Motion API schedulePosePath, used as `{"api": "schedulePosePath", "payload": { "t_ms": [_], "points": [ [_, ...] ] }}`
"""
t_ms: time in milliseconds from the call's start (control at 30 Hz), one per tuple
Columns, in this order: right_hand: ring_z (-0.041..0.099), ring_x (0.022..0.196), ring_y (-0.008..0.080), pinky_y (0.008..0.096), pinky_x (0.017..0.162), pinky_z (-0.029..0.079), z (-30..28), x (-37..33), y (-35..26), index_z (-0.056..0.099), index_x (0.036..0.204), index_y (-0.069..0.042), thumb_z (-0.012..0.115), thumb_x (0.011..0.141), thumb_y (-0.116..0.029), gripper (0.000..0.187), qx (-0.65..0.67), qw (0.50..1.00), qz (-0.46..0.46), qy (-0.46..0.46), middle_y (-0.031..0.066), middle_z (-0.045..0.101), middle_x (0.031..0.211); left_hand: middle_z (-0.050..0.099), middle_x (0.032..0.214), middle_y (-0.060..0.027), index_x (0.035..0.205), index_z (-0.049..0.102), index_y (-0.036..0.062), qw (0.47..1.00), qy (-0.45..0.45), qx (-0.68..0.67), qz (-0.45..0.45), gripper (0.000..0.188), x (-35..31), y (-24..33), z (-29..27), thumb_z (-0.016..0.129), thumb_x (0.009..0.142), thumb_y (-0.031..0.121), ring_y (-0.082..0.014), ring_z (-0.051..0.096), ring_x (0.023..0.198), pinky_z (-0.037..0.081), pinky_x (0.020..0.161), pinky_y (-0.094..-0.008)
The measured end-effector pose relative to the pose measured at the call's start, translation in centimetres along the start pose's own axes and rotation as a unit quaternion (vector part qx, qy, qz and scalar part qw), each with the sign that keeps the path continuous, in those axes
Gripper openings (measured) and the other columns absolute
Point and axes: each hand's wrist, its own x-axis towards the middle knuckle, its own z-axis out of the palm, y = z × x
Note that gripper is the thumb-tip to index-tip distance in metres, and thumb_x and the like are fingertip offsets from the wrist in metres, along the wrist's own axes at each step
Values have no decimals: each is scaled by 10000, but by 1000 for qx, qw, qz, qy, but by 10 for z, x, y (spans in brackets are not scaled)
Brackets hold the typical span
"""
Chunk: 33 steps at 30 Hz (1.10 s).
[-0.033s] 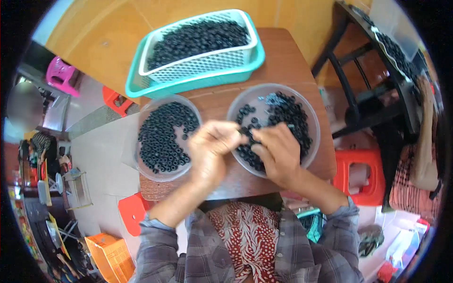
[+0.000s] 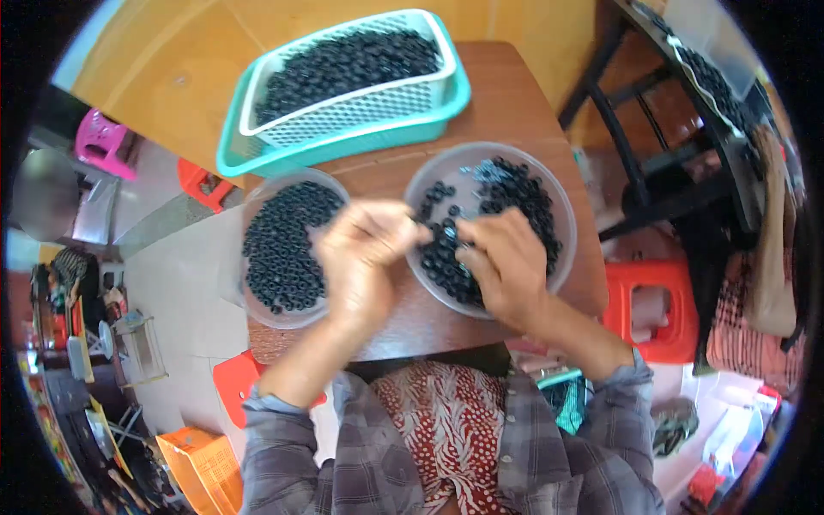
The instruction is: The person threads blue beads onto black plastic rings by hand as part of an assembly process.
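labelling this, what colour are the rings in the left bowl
Black rings, clearest in the head view.

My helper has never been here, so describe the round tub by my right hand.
On the brown table, find the teal tray; nearer you sit the left tub and the right tub, both round and clear. Pick the second, with your right hand over its near side. Unlike the left tub, it shows a pale blue-grey patch among its black pieces near the far rim.
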Motion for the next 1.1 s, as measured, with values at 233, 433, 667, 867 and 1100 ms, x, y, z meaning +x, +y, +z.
{"api": "schedulePosePath", "payload": {
  "t_ms": [233,433,667,867,1100],
  "points": [
    [550,736,304,383,651,438,-35,-7,58,629,858,8,655,692,33,170,-83,986,140,-22,132,597,778,642,869,-92,955,603,-39,933,63,285,212,217,127,65,-35,672,780,69,-176,621,794,451,799,-290],
    [547,752,303,386,667,438,-17,-1,65,651,809,-20,653,701,8,112,-70,983,159,-65,110,594,750,686,858,-92,931,685,50,746,166,561,317,205,220,95,-92,674,761,164,-199,638,804,474,761,-310],
    [532,750,299,389,662,428,9,10,87,643,816,-26,634,720,5,101,-109,981,91,-129,117,576,738,652,959,-152,1008,662,65,593,152,709,351,294,216,79,-99,640,772,238,-318,618,900,468,794,-395],
    [533,759,312,413,664,439,30,22,97,637,787,-32,645,721,-42,67,-200,954,85,-208,130,567,732,649,964,-118,1015,649,45,733,35,589,339,246,143,55,-64,649,775,98,-229,623,909,475,792,-329],
    [539,778,312,430,655,451,49,27,98,634,756,-42,669,694,-71,77,-183,963,50,-192,130,566,732,639,868,-59,963,644,20,832,-39,497,244,185,82,35,-35,649,779,34,-146,594,819,469,758,-277]
  ]
}}
